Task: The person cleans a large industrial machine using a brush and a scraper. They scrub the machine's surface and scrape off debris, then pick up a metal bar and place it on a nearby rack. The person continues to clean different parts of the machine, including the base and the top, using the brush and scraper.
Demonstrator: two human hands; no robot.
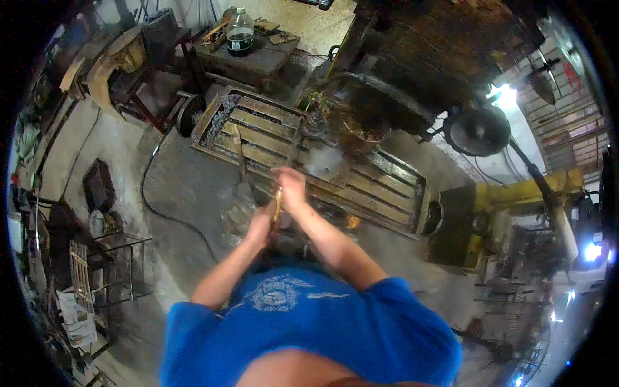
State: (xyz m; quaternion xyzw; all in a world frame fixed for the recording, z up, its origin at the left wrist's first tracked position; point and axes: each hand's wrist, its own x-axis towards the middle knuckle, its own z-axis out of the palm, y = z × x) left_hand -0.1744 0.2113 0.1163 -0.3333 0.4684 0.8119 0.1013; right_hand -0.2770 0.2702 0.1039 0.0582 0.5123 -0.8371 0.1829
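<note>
On my feed, the left hand [259, 224] was clamped on a thin yellowish-brown strip [278, 203]. The right hand [291, 187] was at its upper end, grip too blurred to tell.

A machine workshop: slotted metal worktable [382, 195], metal shavings [218, 120], grimy floor [173, 179].

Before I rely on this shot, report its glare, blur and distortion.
Head view: a light burns out white at upper right; head view: the left hand and right hand look soft, the thin thing between them indistinct; head view: surroundings curve toward a black rim.
</note>
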